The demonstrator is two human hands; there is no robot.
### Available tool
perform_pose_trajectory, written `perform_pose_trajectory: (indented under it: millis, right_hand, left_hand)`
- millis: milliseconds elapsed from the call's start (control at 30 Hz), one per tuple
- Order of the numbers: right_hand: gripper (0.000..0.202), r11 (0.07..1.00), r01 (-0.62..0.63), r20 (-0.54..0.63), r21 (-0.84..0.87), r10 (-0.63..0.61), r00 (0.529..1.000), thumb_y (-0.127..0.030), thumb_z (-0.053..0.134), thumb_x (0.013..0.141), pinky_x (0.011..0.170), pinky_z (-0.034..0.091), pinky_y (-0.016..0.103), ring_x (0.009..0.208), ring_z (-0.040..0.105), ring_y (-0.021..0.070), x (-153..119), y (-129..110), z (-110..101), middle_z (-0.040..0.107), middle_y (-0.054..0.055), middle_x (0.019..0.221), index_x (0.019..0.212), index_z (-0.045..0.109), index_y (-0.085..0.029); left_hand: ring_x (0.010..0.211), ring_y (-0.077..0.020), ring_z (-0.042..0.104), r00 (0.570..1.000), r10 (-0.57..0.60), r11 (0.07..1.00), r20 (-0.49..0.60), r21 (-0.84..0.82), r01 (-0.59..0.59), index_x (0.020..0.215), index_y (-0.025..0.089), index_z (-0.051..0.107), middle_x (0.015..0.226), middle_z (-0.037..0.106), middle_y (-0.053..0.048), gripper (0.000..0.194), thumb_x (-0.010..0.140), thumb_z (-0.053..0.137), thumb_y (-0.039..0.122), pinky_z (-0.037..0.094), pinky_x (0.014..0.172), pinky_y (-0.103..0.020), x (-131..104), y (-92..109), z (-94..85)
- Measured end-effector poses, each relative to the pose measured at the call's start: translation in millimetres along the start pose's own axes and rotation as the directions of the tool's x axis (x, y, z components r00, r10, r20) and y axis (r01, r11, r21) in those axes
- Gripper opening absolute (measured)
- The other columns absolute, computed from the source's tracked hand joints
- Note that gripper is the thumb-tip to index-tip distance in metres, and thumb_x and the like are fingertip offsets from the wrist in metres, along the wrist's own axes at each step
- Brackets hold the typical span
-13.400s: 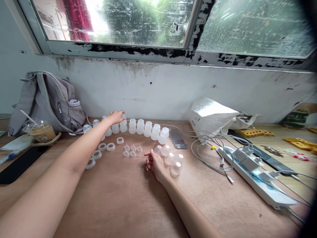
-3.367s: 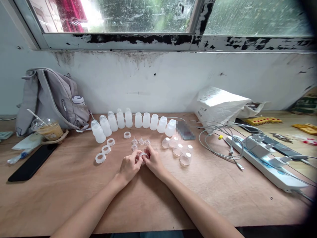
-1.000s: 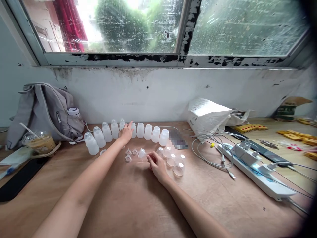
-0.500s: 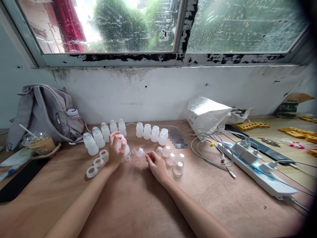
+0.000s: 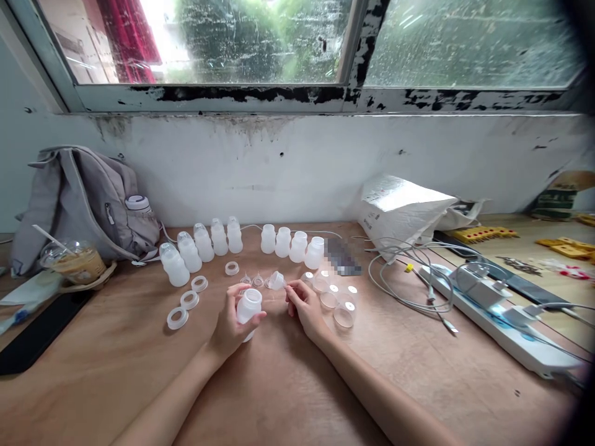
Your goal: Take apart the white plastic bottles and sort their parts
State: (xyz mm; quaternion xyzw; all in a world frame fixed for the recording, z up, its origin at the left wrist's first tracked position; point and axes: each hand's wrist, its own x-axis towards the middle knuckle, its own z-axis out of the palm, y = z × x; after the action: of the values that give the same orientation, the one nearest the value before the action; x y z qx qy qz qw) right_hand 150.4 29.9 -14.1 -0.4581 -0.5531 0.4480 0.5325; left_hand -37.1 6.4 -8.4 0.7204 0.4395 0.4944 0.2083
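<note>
My left hand is wrapped around a frosted white baby bottle, held tilted with its open neck upward. My right hand has its fingers curled and pinched beside a clear dome cap; whatever is between the fingertips is too small to make out. Two clear bottle nipples lie just beyond the bottle. White screw rings are lined up to the left, and another ring lies farther back. Several clear caps stand right of my right hand.
Capped bottles stand in a row at back left, uncapped ones at back centre. A backpack, iced drink and black phone are left. Cables, a power strip and a silvery bag are right.
My left hand has brought the bottle down and toward me, turning its open neck into view. A ring behind that hand is now uncovered. My right hand stays by the dome cap.
</note>
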Motion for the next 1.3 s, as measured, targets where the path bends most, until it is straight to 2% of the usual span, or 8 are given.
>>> perform_pose_trajectory:
  millis: [67, 200, 333, 467, 567, 667, 867, 1300]
  right_hand:
    - [0.025, 0.999, -0.010, 0.015, 0.036, 0.009, 1.000, -0.043, 0.050, 0.079, 0.038, 0.030, 0.020, 0.039, 0.041, 0.0063, 0.8, 2.0, -2.3, 0.046, -0.004, 0.059, 0.079, 0.050, -0.018]
    - [0.028, 0.998, -0.037, 0.043, 0.040, 0.036, 0.998, -0.045, 0.053, 0.077, 0.040, 0.035, 0.021, 0.041, 0.045, 0.0065, -0.9, 1.7, -3.6, 0.050, -0.002, 0.067, 0.079, 0.053, -0.017]
    - [0.029, 0.999, -0.038, 0.062, -0.027, 0.040, 0.997, -0.045, 0.054, 0.076, 0.041, 0.038, 0.022, 0.042, 0.048, 0.0086, -5.7, -4.2, -1.7, 0.053, 0.000, 0.064, 0.081, 0.055, -0.017]
    - [0.026, 0.993, 0.018, 0.063, -0.120, -0.011, 0.998, -0.043, 0.053, 0.078, 0.043, 0.039, 0.023, 0.045, 0.049, 0.0099, -8.0, -9.0, -5.1, 0.055, 0.001, 0.063, 0.083, 0.057, -0.017]
    - [0.025, 0.981, 0.067, 0.022, -0.180, -0.064, 0.998, -0.041, 0.051, 0.080, 0.045, 0.041, 0.024, 0.047, 0.050, 0.0102, -7.7, -10.9, -11.7, 0.057, 0.003, 0.071, 0.085, 0.057, -0.018]
    - [0.024, 0.966, 0.089, -0.013, -0.243, -0.095, 0.995, -0.041, 0.051, 0.080, 0.046, 0.042, 0.024, 0.048, 0.050, 0.0106, -7.9, -12.9, -15.8, 0.057, 0.003, 0.072, 0.087, 0.057, -0.018]
    - [0.022, 0.945, 0.113, 0.138, -0.308, -0.073, 0.988, -0.039, 0.050, 0.081, 0.044, 0.038, 0.023, 0.045, 0.048, 0.0116, -12.2, -13.6, -10.5, 0.051, -0.002, 0.052, 0.082, 0.058, -0.019]
    - [0.015, 0.915, 0.165, 0.196, -0.368, -0.097, 0.976, -0.032, 0.049, 0.082, 0.044, 0.037, 0.022, 0.049, 0.047, 0.0115, -14.5, -15.4, -9.3, 0.053, -0.001, 0.058, 0.079, 0.056, -0.019]
  left_hand:
    - [0.091, -0.0184, 0.057, 0.997, -0.032, 0.998, 0.070, 0.047, 0.029, 0.114, 0.023, 0.031, 0.109, 0.051, -0.008, 0.056, 0.071, 0.062, 0.039, 0.047, 0.078, -0.032, -1.4, 0.7, -0.6]
    - [0.087, -0.0182, 0.060, 0.992, -0.064, 0.992, 0.105, 0.114, 0.052, 0.112, 0.024, 0.033, 0.100, 0.059, -0.004, 0.055, 0.069, 0.063, 0.042, 0.049, 0.074, -0.030, -0.9, 4.7, -6.7]
    - [0.093, -0.0191, 0.059, 0.981, 0.040, 0.956, 0.188, 0.279, -0.093, 0.113, 0.027, 0.042, 0.109, 0.055, -0.005, 0.048, 0.071, 0.061, 0.041, 0.049, 0.073, -0.028, 0.9, 6.1, -11.5]
    - [0.092, -0.0203, 0.058, 0.969, 0.139, 0.892, 0.203, 0.400, -0.212, 0.115, 0.025, 0.045, 0.104, 0.058, -0.005, 0.045, 0.074, 0.058, 0.039, 0.048, 0.075, -0.030, 0.9, 4.4, -11.5]
    - [0.093, -0.0216, 0.058, 0.961, 0.182, 0.873, 0.208, 0.416, -0.256, 0.111, 0.022, 0.047, 0.102, 0.060, -0.007, 0.039, 0.076, 0.056, 0.038, 0.047, 0.078, -0.032, 1.2, 3.2, -12.2]
    - [0.092, -0.0217, 0.058, 0.962, 0.174, 0.863, 0.212, 0.438, -0.253, 0.109, 0.022, 0.048, 0.102, 0.060, -0.007, 0.037, 0.075, 0.056, 0.037, 0.047, 0.076, -0.032, 2.2, 2.4, -14.1]
    - [0.092, -0.0210, 0.057, 0.956, 0.176, 0.861, 0.237, 0.434, -0.266, 0.110, 0.022, 0.047, 0.103, 0.060, -0.006, 0.036, 0.076, 0.055, 0.034, 0.045, 0.077, -0.031, 3.2, 1.1, -14.6]
    - [0.087, -0.0213, 0.058, 0.938, 0.176, 0.840, 0.299, 0.451, -0.302, 0.110, 0.022, 0.049, 0.104, 0.060, -0.006, 0.039, 0.073, 0.058, 0.031, 0.046, 0.076, -0.033, 3.7, 1.3, -16.0]
